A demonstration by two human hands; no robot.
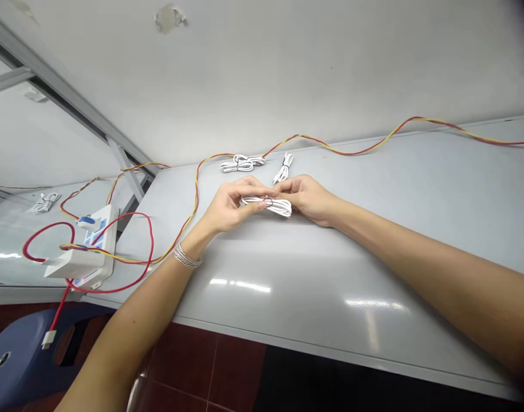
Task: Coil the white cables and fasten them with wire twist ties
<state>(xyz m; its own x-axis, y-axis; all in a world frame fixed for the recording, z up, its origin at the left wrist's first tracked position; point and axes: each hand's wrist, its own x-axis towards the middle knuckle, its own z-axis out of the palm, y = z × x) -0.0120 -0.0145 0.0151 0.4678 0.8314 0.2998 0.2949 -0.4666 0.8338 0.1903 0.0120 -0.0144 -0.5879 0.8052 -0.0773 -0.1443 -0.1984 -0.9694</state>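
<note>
Both hands meet over a coiled white cable bundle (271, 205) lying on the grey table (330, 269). My left hand (231, 204), with a silver bracelet on its wrist, pinches the bundle's left end. My right hand (307, 197) closes its fingers on the right side, near the dark tie at the bundle's middle. A second tied white cable bundle (241, 163) lies further back, and a smaller white cable (283, 167) lies just beyond my fingers.
A red-and-yellow wire pair (356, 150) runs along the table's back edge by the wall. At the left, a white box (86, 252) with a red cable (135, 252) looped round it sits at the table corner. A blue stool (21, 355) stands below. Another white cable (43, 202) lies on the neighbouring table.
</note>
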